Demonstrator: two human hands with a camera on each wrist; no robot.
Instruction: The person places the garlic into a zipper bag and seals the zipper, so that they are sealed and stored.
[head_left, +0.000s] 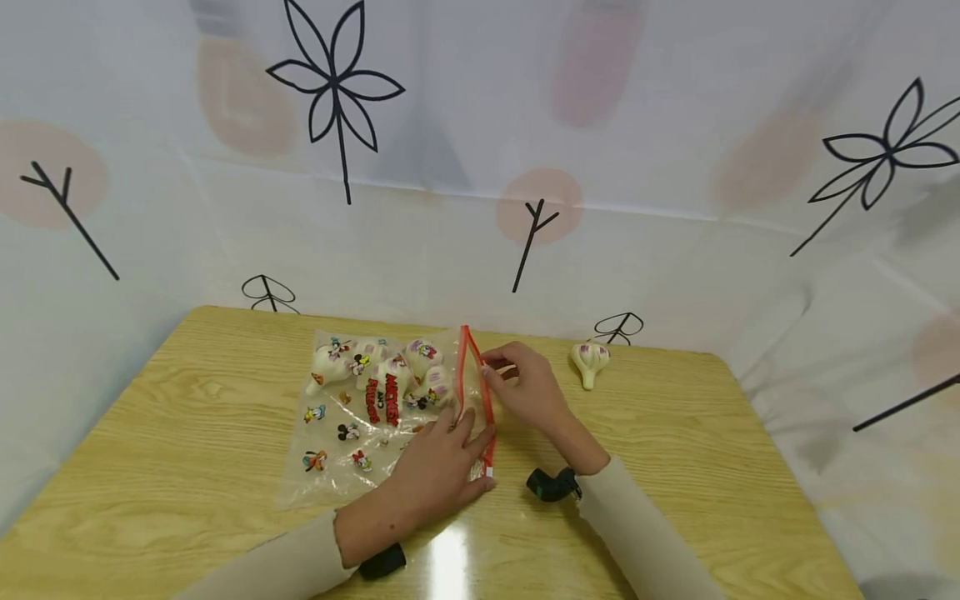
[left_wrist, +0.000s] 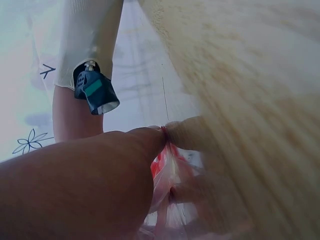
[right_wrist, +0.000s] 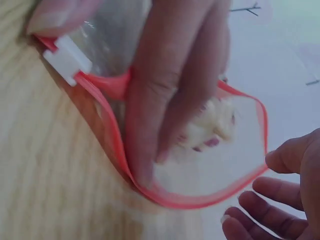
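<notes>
A clear zip bag (head_left: 330,483) with cartoon prints and a red zip edge lies on the table, its mouth turned to the right and spread apart. Inside it are several garlic bulbs (head_left: 393,373), pale with purple marks. My left hand (head_left: 431,471) pinches the near end of the red edge by the white slider (right_wrist: 67,60), with other fingers reaching into the mouth. With thumb and fingers, my right hand (head_left: 528,387) holds the red edge toward the far end. Another garlic bulb (head_left: 590,363) lies outside the bag, beyond my right hand.
The wood-grain table (head_left: 675,467) meets a patterned cloth backdrop (head_left: 450,250) at its far edge. A dark wrist device (head_left: 551,485) is worn at my right wrist, and another dark one (head_left: 382,562) at my left.
</notes>
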